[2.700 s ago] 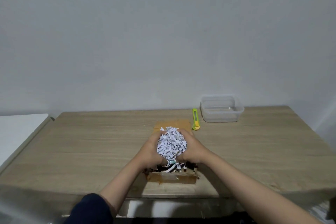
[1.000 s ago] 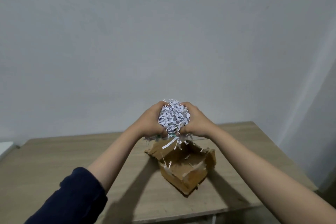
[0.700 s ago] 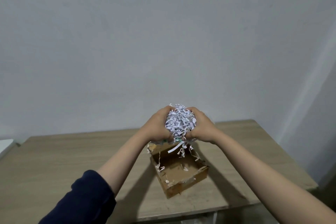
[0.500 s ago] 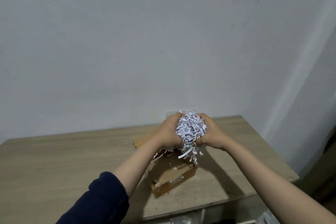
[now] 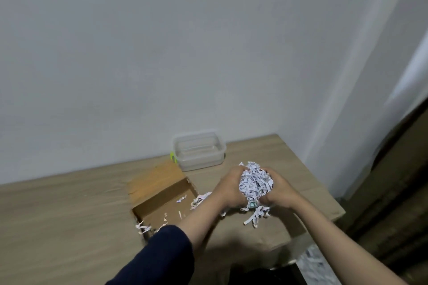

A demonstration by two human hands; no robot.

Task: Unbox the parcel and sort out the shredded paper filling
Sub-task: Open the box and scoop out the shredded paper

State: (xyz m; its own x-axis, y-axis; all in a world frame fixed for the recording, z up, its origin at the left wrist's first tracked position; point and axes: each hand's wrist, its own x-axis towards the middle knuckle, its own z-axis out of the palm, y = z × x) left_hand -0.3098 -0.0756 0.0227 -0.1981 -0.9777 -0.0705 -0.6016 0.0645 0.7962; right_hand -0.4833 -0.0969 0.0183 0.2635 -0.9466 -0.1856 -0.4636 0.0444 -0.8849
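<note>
A wad of shredded paper (image 5: 254, 184) is held above the table (image 5: 69, 227), fingers of the left hand (image 5: 228, 190) and right hand (image 5: 279, 191) curled round it. Dangling strips may be shed. Beyond lie the open box (image 5: 162, 201) and clear container (image 5: 199, 150).

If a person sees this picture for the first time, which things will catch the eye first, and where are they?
First is the ball of shredded paper, squeezed between the left hand and the right hand above the table's right part. Next, the open cardboard box to its left, with only a few strips inside. Behind, by the wall, stands a clear plastic container.
</note>
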